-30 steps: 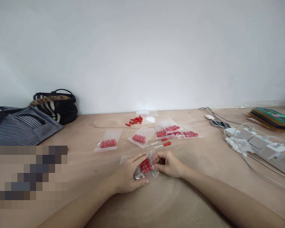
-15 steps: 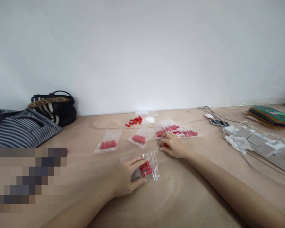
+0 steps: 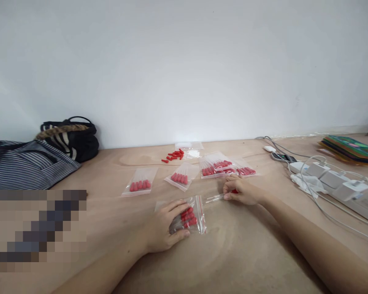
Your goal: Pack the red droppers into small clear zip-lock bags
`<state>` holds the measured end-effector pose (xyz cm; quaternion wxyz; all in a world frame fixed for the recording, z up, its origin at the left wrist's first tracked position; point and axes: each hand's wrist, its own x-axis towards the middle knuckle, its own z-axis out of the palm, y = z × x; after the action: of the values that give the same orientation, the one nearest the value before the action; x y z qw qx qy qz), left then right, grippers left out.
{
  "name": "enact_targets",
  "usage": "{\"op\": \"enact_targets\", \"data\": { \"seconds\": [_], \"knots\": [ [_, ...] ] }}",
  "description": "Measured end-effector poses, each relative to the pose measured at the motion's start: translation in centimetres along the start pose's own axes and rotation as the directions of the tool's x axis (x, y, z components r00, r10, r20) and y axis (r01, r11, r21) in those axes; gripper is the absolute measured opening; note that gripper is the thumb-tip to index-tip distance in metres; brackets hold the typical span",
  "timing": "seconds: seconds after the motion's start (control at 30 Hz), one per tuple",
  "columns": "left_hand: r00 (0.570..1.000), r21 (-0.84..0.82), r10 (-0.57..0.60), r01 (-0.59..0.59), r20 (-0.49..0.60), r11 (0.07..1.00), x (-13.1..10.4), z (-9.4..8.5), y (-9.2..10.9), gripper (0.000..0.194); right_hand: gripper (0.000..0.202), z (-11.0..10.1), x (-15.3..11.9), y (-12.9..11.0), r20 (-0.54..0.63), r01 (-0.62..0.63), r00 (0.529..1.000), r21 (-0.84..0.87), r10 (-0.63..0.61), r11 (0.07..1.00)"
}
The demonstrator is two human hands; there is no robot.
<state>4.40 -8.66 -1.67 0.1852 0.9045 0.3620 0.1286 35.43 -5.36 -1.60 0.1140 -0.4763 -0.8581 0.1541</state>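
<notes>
Near the middle of the table, my left hand (image 3: 168, 226) rests with fingers spread on a clear zip bag (image 3: 200, 212) of red-ended pieces. My right hand (image 3: 241, 190) is pinched round a clear-stemmed piece with a red end (image 3: 215, 198), its stem pointing left. Behind my hands lie a bag of red pieces (image 3: 140, 185) at the left and another (image 3: 179, 179) in the middle. Several overlapping bags (image 3: 222, 165) lie just beyond my right hand. Loose red pieces (image 3: 175, 155) form a small pile near the wall.
A striped bag (image 3: 33, 163) and a black bag (image 3: 86, 139) stand at the left. On the right are a power strip with chargers (image 3: 340, 181), white cables, a crumpled tissue (image 3: 308, 183) and stacked coloured sheets (image 3: 352, 149).
My right hand has moved to the right, away from the bag under my left hand, carrying the clear-stemmed piece. My left hand has stayed in place.
</notes>
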Motion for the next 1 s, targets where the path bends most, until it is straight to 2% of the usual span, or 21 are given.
{"op": "enact_targets", "data": {
  "seconds": [0.1,0.37,0.7,0.83,1.0],
  "knots": [
    [1.0,-0.008,0.013,-0.013,-0.013,1.0,0.0,0.2,-0.4,0.059,0.023,-0.3,-0.2,-0.3,0.014,0.006,1.0,0.037,-0.007,0.999],
    [0.999,-0.013,0.041,-0.041,-0.025,0.999,0.2,0.5,-0.6,0.06,0.018,1.3,1.4,-3.8,-0.011,0.083,0.996,0.019,-0.083,0.996],
    [0.999,-0.037,0.005,-0.007,-0.033,0.999,0.3,0.0,0.3,0.061,0.02,0.9,1.1,-3.4,0.028,0.104,0.994,0.055,-0.106,0.993],
    [1.0,-0.029,-0.011,0.01,-0.028,1.0,0.4,0.0,0.3,0.062,0.02,1.0,1.2,-4.5,0.054,0.145,0.987,0.071,-0.149,0.987],
    [0.999,-0.029,0.023,-0.024,-0.036,0.999,0.4,0.2,0.0,0.061,0.018,1.3,1.4,-5.9,0.048,0.144,0.988,0.056,-0.147,0.988]
  ]
}}
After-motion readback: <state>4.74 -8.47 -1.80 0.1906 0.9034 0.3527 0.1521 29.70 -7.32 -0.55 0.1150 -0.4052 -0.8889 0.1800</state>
